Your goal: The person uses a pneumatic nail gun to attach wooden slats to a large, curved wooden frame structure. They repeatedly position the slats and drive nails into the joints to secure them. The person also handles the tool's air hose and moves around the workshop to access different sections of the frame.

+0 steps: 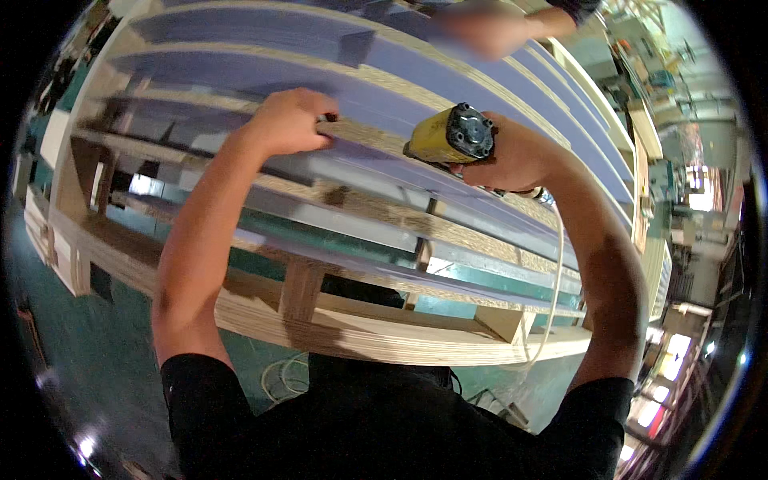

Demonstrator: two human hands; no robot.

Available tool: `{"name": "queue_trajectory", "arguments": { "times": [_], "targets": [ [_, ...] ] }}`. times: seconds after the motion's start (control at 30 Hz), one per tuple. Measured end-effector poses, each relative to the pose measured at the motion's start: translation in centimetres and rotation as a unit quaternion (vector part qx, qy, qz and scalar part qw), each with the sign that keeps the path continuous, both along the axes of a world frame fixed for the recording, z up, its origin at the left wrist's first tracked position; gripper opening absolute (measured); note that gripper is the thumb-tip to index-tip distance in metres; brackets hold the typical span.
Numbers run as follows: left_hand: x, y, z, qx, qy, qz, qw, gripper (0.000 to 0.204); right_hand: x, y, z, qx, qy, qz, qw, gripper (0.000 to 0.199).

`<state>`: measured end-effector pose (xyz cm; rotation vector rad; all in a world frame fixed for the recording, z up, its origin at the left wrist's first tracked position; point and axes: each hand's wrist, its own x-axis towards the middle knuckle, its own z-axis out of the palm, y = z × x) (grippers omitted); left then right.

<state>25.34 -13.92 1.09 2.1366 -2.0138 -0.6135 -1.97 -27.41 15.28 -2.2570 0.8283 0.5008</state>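
Note:
My right hand is closed round the handle of a yellow and black air nail gun, whose round black cap faces up. A pale air hose trails from it down toward the frame's near side. My left hand has its fingers curled over a wooden slat to the left of the nail gun. A small dark spot shows between thumb and forefinger; what it is I cannot make out. The nail gun's nose is hidden beneath its body.
A large wooden frame with several long parallel slats spreads before me, bluish panels lying between them. Across it, a co-worker's blurred hand reaches over the slats. Coiled hose lies on the green floor.

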Motion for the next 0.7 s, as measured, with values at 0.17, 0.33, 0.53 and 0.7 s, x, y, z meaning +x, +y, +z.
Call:
{"name": "queue_trajectory", "arguments": {
  "times": [0.17,0.33,0.53,0.7],
  "targets": [
    [-0.8,0.7,-1.2,-0.077,0.008,-0.006,0.997,0.046,5.3,0.9,-2.3,-0.008,0.044,0.022,0.999,0.057],
    [-2.3,0.0,0.2,-0.012,0.017,-0.018,1.0,0.046,6.4,0.9,-2.5,0.01,0.003,0.053,0.999,0.045],
    [-1.6,-0.5,-0.9,-0.023,0.012,-0.026,0.999,0.047,6.4,0.1,-3.9,0.024,-0.034,0.084,0.996,0.041],
    [-1.8,-0.3,-0.3,-0.019,0.015,-0.019,1.0,0.047,7.0,0.1,-3.8,0.056,-0.047,0.104,0.992,0.039]
  ]
}}
